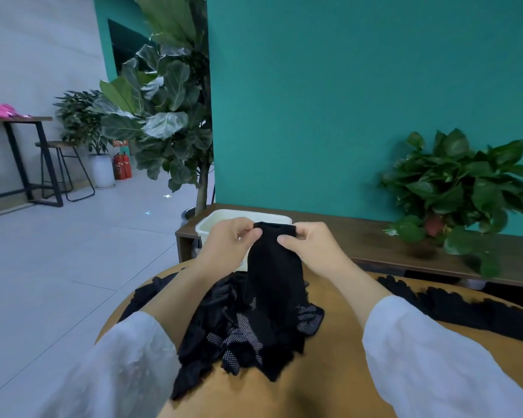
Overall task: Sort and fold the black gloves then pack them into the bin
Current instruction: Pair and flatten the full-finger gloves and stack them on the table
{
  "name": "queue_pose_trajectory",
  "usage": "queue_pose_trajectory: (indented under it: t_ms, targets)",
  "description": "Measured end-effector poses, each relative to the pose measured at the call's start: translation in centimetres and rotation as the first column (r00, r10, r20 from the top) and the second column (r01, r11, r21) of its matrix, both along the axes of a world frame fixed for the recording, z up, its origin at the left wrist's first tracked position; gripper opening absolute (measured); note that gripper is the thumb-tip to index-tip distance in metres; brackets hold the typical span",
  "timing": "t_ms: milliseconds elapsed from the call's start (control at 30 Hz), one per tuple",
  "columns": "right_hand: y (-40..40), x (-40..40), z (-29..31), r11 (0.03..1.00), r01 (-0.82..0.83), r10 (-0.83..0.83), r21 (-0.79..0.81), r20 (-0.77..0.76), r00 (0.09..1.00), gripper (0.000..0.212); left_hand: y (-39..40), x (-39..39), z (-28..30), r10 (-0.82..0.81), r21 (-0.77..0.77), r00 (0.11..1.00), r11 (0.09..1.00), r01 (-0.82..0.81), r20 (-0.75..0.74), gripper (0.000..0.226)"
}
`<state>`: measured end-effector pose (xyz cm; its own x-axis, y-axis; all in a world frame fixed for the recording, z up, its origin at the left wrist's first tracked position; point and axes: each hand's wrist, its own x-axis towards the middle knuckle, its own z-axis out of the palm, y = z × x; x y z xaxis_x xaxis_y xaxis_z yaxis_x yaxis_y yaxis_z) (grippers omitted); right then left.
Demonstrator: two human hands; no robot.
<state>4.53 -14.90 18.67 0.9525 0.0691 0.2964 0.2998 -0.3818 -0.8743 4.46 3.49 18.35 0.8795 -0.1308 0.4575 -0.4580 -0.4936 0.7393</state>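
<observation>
Nearest the camera, a pile of black gloves is lying loose and unsorted on the round worktop, with white sleeves reaching over it from either side. To the right of the pile, a second spread of gloves is trailing along the worktop's far edge; whether these are already sorted cannot be told.

Just above the pile, both hands are holding one glove up by its cuff so that it is hanging down, its lower end meeting the pile. The left hand is pinching the cuff's left corner between thumb and curled fingers; the right hand is pinching the right corner the same way. The glove is hanging at full length, not yet folded.

Beyond the pile, directly behind the hands, a white bin is sitting on a darker bench. What shows of its inside looks bare, though the hands are hiding much of it.

Judging by this, the task seems to be at an early stage: most gloves are waiting, folding of this one is only starting, and packing has hardly begun.
</observation>
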Motion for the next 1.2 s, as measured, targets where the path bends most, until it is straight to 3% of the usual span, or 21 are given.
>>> queue_pose_trajectory:
  t_ms: [67,167,233,300,500,567,700,833,1100,1200]
  targets:
    - [-1.0,-0.8,0.0,1.000,-0.024,0.024,0.019,-0.012,1.000,0.007,-0.7,-0.6,-0.1,-0.111,-0.056,0.993,0.993,0.108,-0.052,0.009]
    - [-2.8,-2.4,-0.1,0.994,-0.085,0.089,0.068,-0.045,0.995,0.012,-2.3,-2.0,-0.5,-0.215,-0.085,0.970,0.975,0.206,-0.114,0.003]
    - [-4.4,-3.6,-0.5,0.995,-0.085,0.088,0.055,-0.067,0.994,0.013,-3.8,-2.6,-1.0,-0.246,-0.108,0.958,0.967,0.232,-0.148,0.028]
    - [-6.3,-4.7,-1.0,0.997,-0.058,0.062,0.049,-0.085,0.994,0.016,-5.4,-2.9,-1.6,-0.261,-0.116,0.946,0.963,0.242,-0.193,0.039]
    - [-12.8,-6.6,-2.9,0.999,-0.006,-0.001,-0.044,-0.145,0.989,0.020,-10.7,-2.9,-3.7,-0.350,-0.133,0.883,0.937,0.324,-0.311,0.031]
    - [-15.0,-6.6,-3.8,1.000,0.010,-0.014,-0.029,-0.148,0.989,0.009,-12.8,-2.7,-4.4,-0.362,-0.120,0.872,0.932,0.342,-0.331,0.032]
    - [-18.3,-6.0,-5.0,0.996,0.076,-0.072,0.041,-0.087,0.994,0.011,-16.5,-1.2,-5.8,-0.345,-0.157,0.886,0.938,0.310,-0.311,0.014]
    - [-20.6,-5.5,-6.1,0.989,0.127,-0.120,0.080,-0.085,0.989,0.014,-19.0,0.2,-7.1,-0.341,-0.184,0.908,0.935,0.302,-0.244,0.014]
    - [-21.8,-9.6,-12.7,0.993,0.093,-0.109,-0.076,-0.252,0.962,0.022,-19.1,-2.9,-14.2,-0.370,-0.035,0.864,0.924,0.382,-0.342,0.017]
    - [-21.0,-12.4,-16.1,0.987,0.084,-0.122,-0.136,-0.301,0.946,0.035,-18.1,-5.6,-17.8,-0.391,0.003,0.847,0.908,0.420,-0.361,0.020]
